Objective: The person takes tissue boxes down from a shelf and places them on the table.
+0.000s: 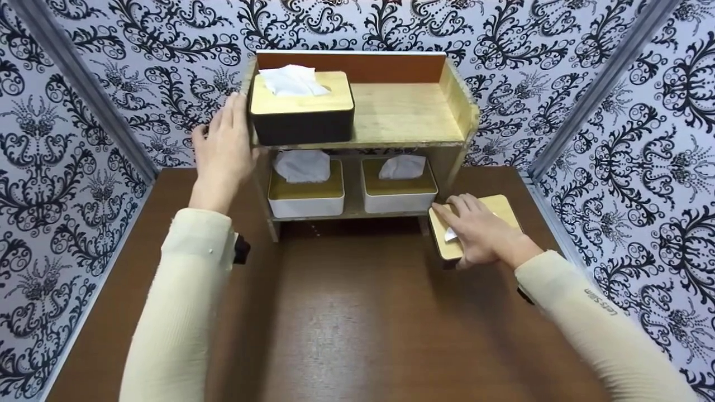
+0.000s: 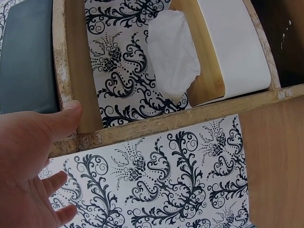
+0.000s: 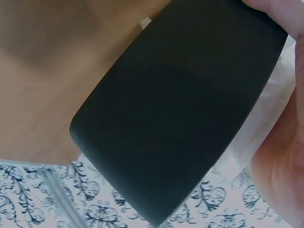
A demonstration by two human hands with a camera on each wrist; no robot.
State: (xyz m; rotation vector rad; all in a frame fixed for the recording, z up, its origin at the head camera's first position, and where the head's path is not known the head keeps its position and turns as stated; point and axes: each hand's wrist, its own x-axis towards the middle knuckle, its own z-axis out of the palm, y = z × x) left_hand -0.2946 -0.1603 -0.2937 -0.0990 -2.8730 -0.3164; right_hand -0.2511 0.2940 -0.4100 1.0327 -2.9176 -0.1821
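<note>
My right hand (image 1: 480,231) grips a dark tissue box (image 3: 175,99) with a wooden lid, from above, beside the shelf's lower right corner. White tissue shows under the palm. Whether that box touches the table is unclear. At the left side of a small two-tier wooden shelf (image 1: 402,114), my left hand (image 1: 223,142) holds the side panel; its thumb lies over the front edge, the other fingers along the outside. Another dark tissue box (image 1: 301,125) stands on the upper tier's left. Two white tissue boxes (image 1: 307,207) (image 1: 399,203) sit side by side on the lower tier.
The shelf stands on a brown table (image 1: 335,312) near its back edge. Patterned wall panels (image 1: 190,44) close in the back and both sides, with grey metal strips (image 1: 606,84) at the corners. The upper tier has a raised back board (image 1: 391,68).
</note>
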